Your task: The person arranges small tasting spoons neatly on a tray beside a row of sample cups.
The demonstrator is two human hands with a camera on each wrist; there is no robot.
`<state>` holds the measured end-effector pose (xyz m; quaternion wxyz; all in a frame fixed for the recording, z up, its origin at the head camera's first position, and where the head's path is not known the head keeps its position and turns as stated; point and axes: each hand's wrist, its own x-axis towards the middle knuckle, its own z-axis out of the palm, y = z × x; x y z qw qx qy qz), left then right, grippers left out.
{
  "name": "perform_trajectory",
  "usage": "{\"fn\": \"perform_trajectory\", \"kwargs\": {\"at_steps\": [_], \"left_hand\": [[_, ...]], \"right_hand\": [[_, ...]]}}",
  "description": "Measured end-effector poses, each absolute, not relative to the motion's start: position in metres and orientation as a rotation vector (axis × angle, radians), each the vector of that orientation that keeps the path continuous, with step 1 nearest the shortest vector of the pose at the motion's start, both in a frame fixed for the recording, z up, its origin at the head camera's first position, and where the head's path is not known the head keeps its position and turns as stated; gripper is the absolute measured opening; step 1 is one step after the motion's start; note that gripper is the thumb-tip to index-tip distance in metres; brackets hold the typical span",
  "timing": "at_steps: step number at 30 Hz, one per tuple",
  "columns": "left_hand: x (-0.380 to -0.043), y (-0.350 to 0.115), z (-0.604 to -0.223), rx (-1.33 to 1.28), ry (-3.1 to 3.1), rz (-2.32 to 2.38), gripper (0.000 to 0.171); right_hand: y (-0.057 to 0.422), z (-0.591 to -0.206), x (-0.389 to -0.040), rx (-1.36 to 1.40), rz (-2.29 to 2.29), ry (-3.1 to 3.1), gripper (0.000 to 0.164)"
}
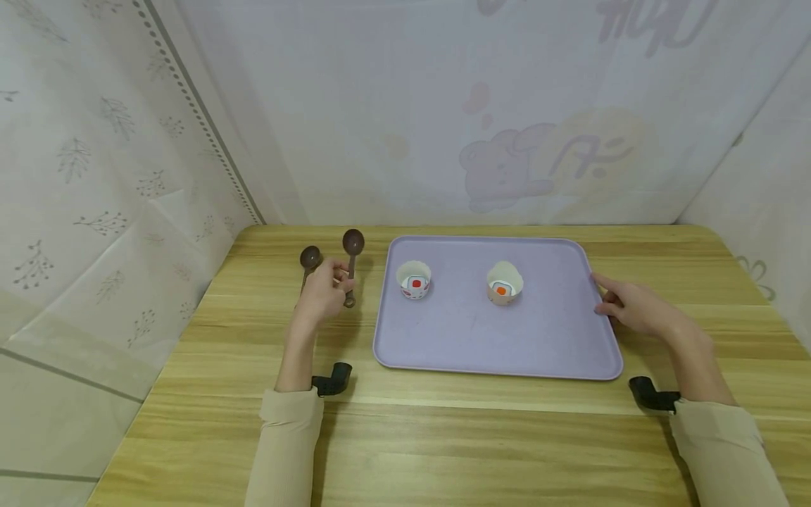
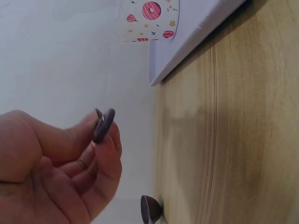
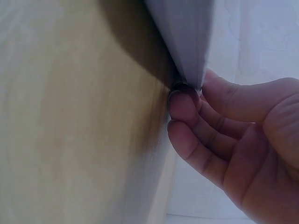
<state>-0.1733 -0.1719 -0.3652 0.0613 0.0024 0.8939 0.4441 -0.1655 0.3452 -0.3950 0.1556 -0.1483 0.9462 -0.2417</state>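
My left hand (image 1: 324, 290) pinches the handle of a brown measuring spoon (image 1: 353, 241), its round bowl pointing to the back. In the left wrist view the handle's end (image 2: 104, 126) sits between thumb and fingers, above the table. A second brown measuring spoon (image 1: 310, 256) lies to the left, its handle partly hidden by the hand. My right hand (image 1: 640, 306) grips the right edge of a lavender tray (image 1: 456, 338), thumb on top and fingers curled beneath the rim (image 3: 187, 46). Two paper baking cups, one red-patterned (image 1: 415, 292) and one tan (image 1: 503, 298), stand on the tray.
Inside the left cup is a small white piece with a red square (image 1: 416, 284); the right cup's piece has an orange spot (image 1: 502, 290). The wooden table (image 1: 469, 436) meets a pale printed curtain (image 1: 380, 141) at the back. Black wrist mounts (image 1: 336, 379) project inward from both sleeves.
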Motion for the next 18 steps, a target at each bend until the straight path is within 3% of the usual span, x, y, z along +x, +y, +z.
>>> {"fn": "perform_trajectory", "kwargs": {"at_steps": [18], "left_hand": [[-0.1696, -0.1671, -0.3587, 0.066, 2.649, 1.434, 0.034]], "right_hand": [[0.3436, -0.3936, -0.1649, -0.402, -0.694, 2.707, 0.066]]}}
